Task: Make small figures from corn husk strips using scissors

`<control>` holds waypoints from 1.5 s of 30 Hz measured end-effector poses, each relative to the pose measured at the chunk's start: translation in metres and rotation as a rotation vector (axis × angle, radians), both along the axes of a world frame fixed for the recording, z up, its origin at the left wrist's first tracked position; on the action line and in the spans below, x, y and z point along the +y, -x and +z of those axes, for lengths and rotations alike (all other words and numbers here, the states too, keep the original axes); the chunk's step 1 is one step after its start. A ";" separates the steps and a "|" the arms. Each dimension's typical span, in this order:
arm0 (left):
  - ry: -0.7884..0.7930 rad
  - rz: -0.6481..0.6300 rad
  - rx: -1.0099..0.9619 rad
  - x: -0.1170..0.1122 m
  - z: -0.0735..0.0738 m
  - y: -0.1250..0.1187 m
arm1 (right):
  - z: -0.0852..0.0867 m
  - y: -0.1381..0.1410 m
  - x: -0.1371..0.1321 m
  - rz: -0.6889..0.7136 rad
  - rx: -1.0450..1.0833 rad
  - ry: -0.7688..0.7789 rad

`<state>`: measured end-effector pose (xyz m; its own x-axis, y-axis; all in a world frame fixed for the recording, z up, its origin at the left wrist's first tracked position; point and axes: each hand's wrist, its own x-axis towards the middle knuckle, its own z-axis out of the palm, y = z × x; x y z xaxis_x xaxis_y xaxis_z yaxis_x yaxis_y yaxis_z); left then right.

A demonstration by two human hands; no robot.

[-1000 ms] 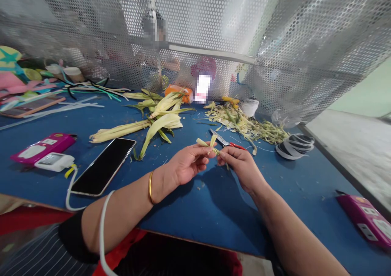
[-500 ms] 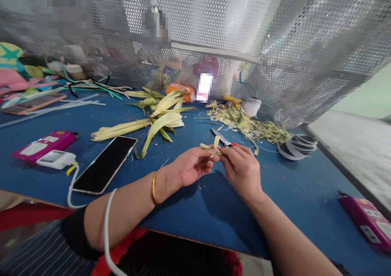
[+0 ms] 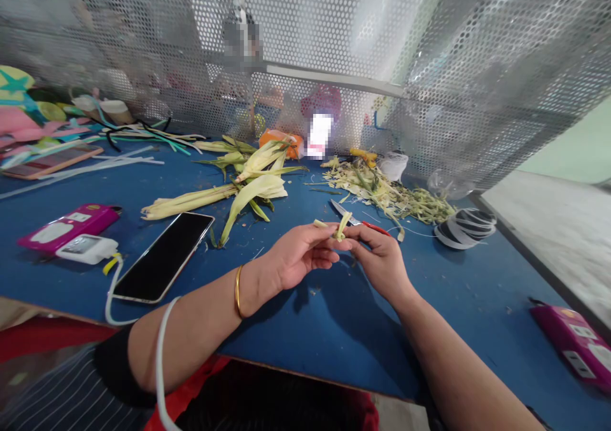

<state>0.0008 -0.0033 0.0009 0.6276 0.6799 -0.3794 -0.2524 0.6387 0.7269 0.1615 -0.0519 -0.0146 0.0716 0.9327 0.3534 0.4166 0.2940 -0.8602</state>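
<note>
My left hand (image 3: 298,259) and my right hand (image 3: 377,258) meet above the middle of the blue table (image 3: 334,329). Both pinch a small folded piece of pale yellow-green leaf strip (image 3: 338,228) between thumb and fingertips. The fingers of both hands are closed on it. A gold bangle (image 3: 237,291) sits on my left wrist. Just behind my hands lie scissors (image 3: 356,219) with red handles, partly hidden by my right hand.
A bundle of long leaves (image 3: 229,189) lies at the back left, a heap of leaf trimmings (image 3: 386,195) at the back right. A black phone (image 3: 165,256), a white charger (image 3: 81,247), pink power strips (image 3: 67,222), coiled white strip (image 3: 465,227) and a perforated metal screen (image 3: 334,49) surround the work area.
My hands stayed together on the leaf piece. The right-hand fingers shifted slightly on it, and the piece turned a little between the fingertips.
</note>
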 end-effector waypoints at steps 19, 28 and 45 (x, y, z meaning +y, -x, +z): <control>-0.370 -0.037 0.249 -0.009 0.000 -0.006 | -0.003 0.000 0.004 -0.100 0.436 0.111; -0.489 -0.043 0.393 -0.009 0.002 -0.007 | -0.013 0.001 0.003 -0.141 0.311 0.038; -0.421 0.054 0.293 -0.007 -0.001 -0.006 | 0.000 0.001 0.002 -0.171 0.295 0.126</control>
<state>0.0071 -0.0099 0.0000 0.4953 0.8402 -0.2206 -0.0241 0.2672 0.9634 0.1607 -0.0498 -0.0149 0.3121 0.9333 0.1776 0.1793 0.1257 -0.9757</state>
